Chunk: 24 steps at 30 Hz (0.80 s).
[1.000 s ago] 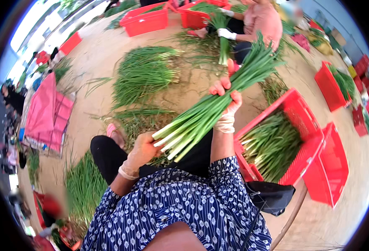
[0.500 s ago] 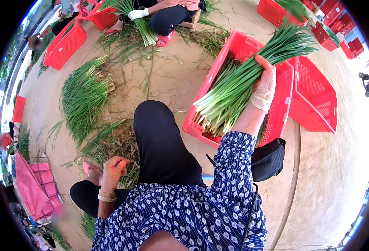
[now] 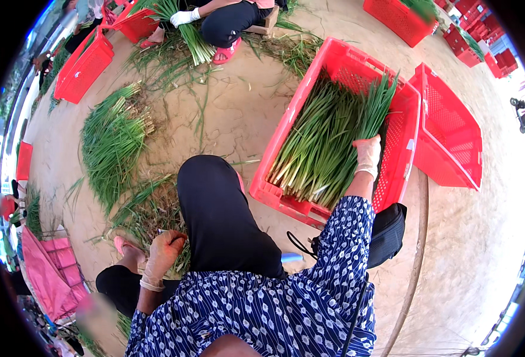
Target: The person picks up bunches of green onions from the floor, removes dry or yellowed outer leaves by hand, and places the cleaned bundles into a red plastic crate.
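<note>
The right hand [image 3: 366, 154] reaches inside the large red crate [image 3: 274, 201], its fingers wrapped around one bunch of long green leaves [image 3: 378, 107] close to the crate's right wall, the tips pointing toward the crate's far end. The left hand [image 3: 162, 253] is well to the left of the crate, beside the person's knee [image 3: 227, 208]; its fingers are curled, and I cannot tell whether they pinch anything. Both hands wear thin, pale gloves.

The bunch could splay across the stalks [image 3: 316, 149] in the crate if the grip slackens unevenly, since no tie shows around it. Its leaves could also fold or bruise if pushed against the crate's right wall. A glove might catch and drag stalks out of line. The black bag [image 3: 387, 235], just outside the crate's near right corner, could get in the way of the patterned sleeve [image 3: 350, 220].

Counted: one bunch in the right hand; the stalks in the crate are too many to count. One second crate [image 3: 453, 140] stands just right of it. Left of the large crate lie one green pile [image 3: 115, 143] and, nearer the knee, one loose heap of scraps [image 3: 160, 217]. Farther left is one pink cloth [image 3: 48, 271]. Beyond the crate, to its left, one co-worker [image 3: 230, 24] has one white-gloved hand [image 3: 185, 17] on another bunch.
</note>
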Tool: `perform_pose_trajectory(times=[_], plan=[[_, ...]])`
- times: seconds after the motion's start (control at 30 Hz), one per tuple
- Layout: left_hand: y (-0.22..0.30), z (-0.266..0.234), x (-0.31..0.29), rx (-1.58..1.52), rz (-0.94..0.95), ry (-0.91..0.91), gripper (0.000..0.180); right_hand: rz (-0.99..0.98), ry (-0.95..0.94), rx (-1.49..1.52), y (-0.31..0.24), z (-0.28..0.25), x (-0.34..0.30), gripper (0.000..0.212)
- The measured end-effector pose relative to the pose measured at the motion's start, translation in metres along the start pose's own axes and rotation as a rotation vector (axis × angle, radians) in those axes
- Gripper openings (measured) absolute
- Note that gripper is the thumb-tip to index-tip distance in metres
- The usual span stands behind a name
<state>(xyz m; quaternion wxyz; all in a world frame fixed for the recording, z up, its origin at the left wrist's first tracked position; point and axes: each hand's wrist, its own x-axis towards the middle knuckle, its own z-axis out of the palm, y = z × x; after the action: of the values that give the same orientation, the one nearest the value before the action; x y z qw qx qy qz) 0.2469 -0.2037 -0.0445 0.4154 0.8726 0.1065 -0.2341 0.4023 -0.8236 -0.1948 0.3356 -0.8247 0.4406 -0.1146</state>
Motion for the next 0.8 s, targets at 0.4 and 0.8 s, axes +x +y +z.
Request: perform_pose_trajectory(times=[0.4, 0.8], plan=[[0.001, 0.0, -0.009, 0.1, 0.058, 0.038, 0.017, -0.051, 0.042, -0.444, -0.066, 0.026, -0.079, 0.102], [-0.013, -0.013, -0.023, 0.016, -0.01, 0.086, 0.019, -0.036, 0.008, -0.697, -0.018, 0.035, -0.062, 0.081]])
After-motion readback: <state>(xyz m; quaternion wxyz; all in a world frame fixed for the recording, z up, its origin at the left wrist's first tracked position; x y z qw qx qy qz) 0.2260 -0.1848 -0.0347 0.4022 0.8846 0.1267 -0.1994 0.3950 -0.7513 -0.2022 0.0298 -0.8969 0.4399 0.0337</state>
